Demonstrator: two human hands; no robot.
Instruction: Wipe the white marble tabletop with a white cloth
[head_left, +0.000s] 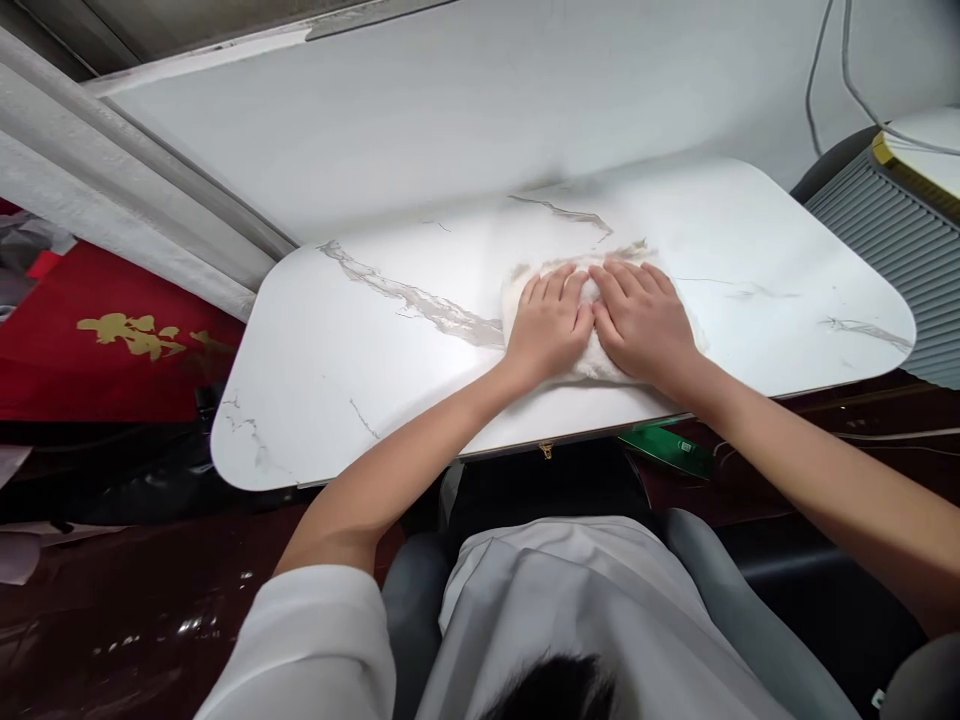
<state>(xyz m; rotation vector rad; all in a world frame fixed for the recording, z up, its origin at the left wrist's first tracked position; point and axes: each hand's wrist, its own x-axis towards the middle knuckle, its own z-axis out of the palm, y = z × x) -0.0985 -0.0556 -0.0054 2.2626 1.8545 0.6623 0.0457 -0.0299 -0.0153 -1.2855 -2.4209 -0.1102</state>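
A folded, fluffy white cloth (600, 362) lies near the front edge of the marble-patterned white tabletop (420, 390). On its left half presses my left hand (551, 320), palm down, the fingers close together and bent over the cloth. My right hand (645, 315) bears down on the right half in the same way. The two thumbs almost meet at the middle, where some white fabric shows between them. Beyond the fingertips, a strip of the cloth with brownish marks is visible. Both palms hide much of the cloth.
A white wall (480, 110) rises behind the tabletop. At left are a grey metal frame (150, 190) and a red bag (97, 340) with gold print. A ribbed grey unit (892, 260) stands at right, cables (847, 60) above it. Something green (667, 448) lies below the front edge.
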